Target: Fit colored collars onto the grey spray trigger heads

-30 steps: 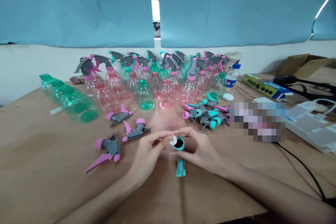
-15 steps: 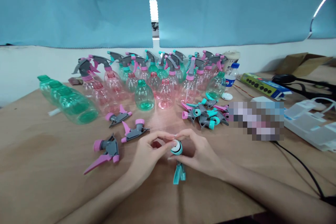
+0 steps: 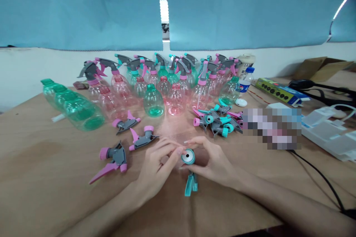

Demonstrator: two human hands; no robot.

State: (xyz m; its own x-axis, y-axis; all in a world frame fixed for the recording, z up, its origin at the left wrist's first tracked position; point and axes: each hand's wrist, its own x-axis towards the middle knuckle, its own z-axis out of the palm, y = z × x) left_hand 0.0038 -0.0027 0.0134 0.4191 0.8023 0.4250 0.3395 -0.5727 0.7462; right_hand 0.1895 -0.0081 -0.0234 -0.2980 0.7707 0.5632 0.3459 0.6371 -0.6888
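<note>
A teal and grey trigger spray head (image 3: 188, 158) is held above the table, its round collar facing up and showing a white disc with a dark centre hole. Its teal trigger hangs down toward me. My right hand (image 3: 215, 160) is closed around the collar from the right, index finger arched over the far side and thumb along the near side. My left hand (image 3: 160, 161) pinches at the collar's left rim, thumb tip and fingertips close together. Left of my hands lie pink and grey spray heads (image 3: 143, 139), and a pile of teal and pink ones (image 3: 217, 120) lies beyond my right hand.
Pink and green bottles (image 3: 154, 102) stand in rows at the back, many with spray heads on. Green bottles (image 3: 80, 109) are grouped at the left. To the right are a Pepsi bottle (image 3: 245, 83), a green box (image 3: 280, 90), a clear plastic case (image 3: 328, 129) and a black cable (image 3: 319, 172).
My left thumb has slid off the white disc to the rim, uncovering the centre hole. The left fingers have straightened somewhat. My right hand keeps its hold.
</note>
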